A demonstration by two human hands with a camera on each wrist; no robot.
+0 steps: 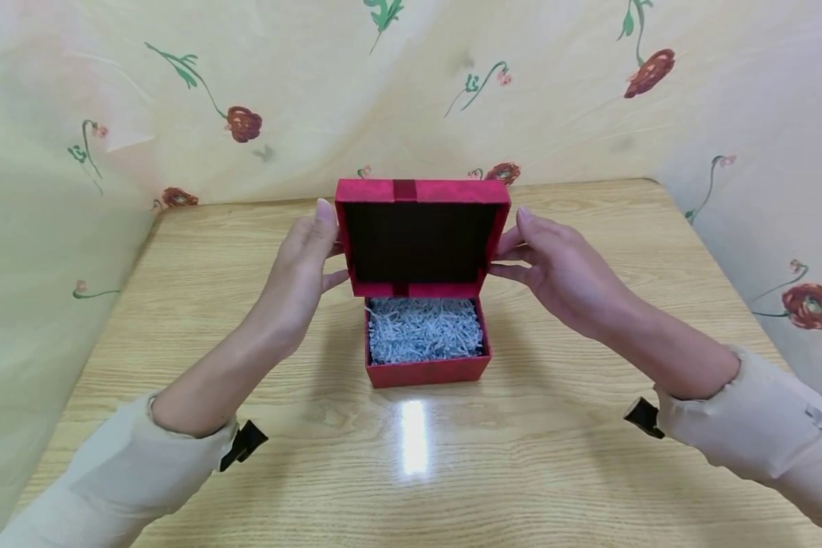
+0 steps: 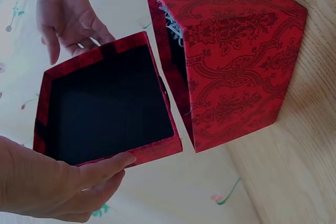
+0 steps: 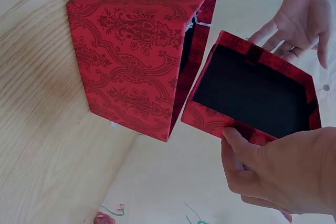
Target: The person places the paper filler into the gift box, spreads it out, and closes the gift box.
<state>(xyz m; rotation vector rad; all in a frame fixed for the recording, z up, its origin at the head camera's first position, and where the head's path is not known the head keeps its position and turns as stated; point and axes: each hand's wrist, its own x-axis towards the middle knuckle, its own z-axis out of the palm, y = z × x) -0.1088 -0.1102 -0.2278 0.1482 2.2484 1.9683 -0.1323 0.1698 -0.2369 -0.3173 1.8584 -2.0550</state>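
A red box lid (image 1: 422, 190) with a dark ribbon band and a black inside is tilted up over the back of a red patterned box (image 1: 428, 373). White shredded paper (image 1: 425, 329) fills the box. My left hand (image 1: 301, 266) holds the lid's left side by the fingers, thumb pointing up near its corner. On the opposite side, my right hand (image 1: 558, 266) holds the lid likewise with its fingers. Both wrist views show a narrow gap between the lid and the box's side. The box's rear edge is hidden behind the lid.
The box stands on a light wooden table (image 1: 246, 457), with a bright light reflection in front of it. A pale cloth (image 1: 329, 106) with printed flowers hangs behind and along both sides. Dark clips (image 1: 243, 445) show at both sleeve cuffs.
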